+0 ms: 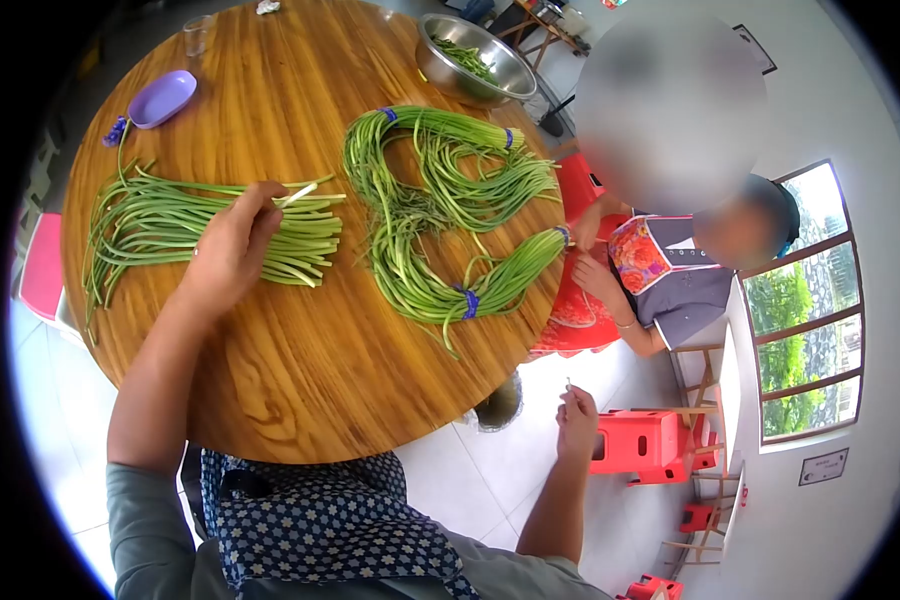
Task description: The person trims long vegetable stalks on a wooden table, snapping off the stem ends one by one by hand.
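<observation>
Loose garlic scapes [160,215] lie side by side on the round wooden table, their cut ends pointing right. My left hand [235,245] is above them, thumb and fingers closed on a garlic scape whose pale end [298,194] sticks out to the right. My right hand [575,422] is off the table edge, its fingers pinched around a small pale bit [568,383] too small to name. Long bundles of garlic scapes [400,255], bound with blue-purple ties [467,303], curve across the table's right half.
A steel bowl [510,75] of cut green pieces stands at the far edge. A purple dish [163,99] and a clear cup [197,36] are far left. Across the right edge, a co-worker's hands [592,270] touch a bundle's end. A bin [500,402] and red stools [638,445] stand below.
</observation>
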`<state>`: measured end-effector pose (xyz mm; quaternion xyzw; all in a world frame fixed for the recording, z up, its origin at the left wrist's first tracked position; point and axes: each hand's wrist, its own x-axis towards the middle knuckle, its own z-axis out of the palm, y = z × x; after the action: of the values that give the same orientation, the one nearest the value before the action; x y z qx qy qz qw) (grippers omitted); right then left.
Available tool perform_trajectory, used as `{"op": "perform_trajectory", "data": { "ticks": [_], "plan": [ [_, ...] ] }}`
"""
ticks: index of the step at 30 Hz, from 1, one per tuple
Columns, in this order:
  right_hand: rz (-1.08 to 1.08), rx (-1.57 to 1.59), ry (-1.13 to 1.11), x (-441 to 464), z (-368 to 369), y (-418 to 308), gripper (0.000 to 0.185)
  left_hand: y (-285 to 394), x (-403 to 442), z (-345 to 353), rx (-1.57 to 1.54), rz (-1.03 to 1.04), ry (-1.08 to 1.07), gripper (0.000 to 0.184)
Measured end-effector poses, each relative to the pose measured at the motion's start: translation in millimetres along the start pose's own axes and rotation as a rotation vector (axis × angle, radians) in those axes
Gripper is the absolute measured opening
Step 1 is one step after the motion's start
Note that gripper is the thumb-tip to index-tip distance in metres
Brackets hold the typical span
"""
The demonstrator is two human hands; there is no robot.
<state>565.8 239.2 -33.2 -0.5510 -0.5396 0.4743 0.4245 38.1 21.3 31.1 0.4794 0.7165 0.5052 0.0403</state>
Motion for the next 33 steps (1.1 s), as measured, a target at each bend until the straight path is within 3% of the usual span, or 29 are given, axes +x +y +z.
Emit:
{"op": "perform_trajectory", "data": {
  "ticks": [2,4,5,7,9,11,13,18,21,24,26,33],
  "plan": [
    [0.036,-0.080,0.040,27.1,-13.9,42.3,0.018,-2.3,-3.7,2.5,-0.012,-0.063,-0.031,0.018],
    [-0.321,-0.875,0.215,64.4,-28.0,88.7,0.017,-8.7,-3.3,5.1,0.021,0.063,0.015,0.012],
    [-0.333,-0.863,0.204,74.9,-32.6,97.6,0.017,-10.5,-1.9,6.2,0.034,0.063,0.029,0.012],
    [-0.719,-0.824,0.349,85.5,-36.9,114.4,0.017,-13.6,-2.7,7.5,0.094,0.196,-0.006,0.012],
    [-0.479,-0.490,0.276,71.0,-1.2,69.7,0.017,-10.1,-4.8,5.0,0.107,0.237,-0.066,0.011],
    [-0.389,-0.234,0.211,28.0,58.5,-5.8,0.018,0.1,-6.9,4.9,0.059,0.242,-0.086,0.011],
    [-0.416,0.007,-0.008,-23.5,120.7,-87.2,0.020,1.8,-7.8,10.4,-0.025,0.333,-0.056,0.013],
    [-0.440,0.016,-0.510,-70.4,230.3,-164.6,0.028,13.9,-12.1,8.0,-0.072,0.311,-0.077,0.012],
    [-0.477,0.047,-0.896,-73.0,296.8,-175.2,0.034,12.4,-12.2,4.5,-0.088,0.320,-0.081,0.010],
    [-0.512,-0.055,-0.958,-72.0,340.7,-173.5,0.026,8.3,-12.7,1.6,-0.171,0.291,-0.088,0.010],
    [-0.250,0.193,-1.154,-65.8,359.6,-165.0,0.016,5.5,-12.2,-1.0,-0.165,0.274,-0.066,0.011],
    [0.126,0.475,-1.036,-69.2,384.7,-138.8,0.012,-1.6,-8.2,-3.5,-0.151,0.232,-0.052,0.014]
  ]
}}
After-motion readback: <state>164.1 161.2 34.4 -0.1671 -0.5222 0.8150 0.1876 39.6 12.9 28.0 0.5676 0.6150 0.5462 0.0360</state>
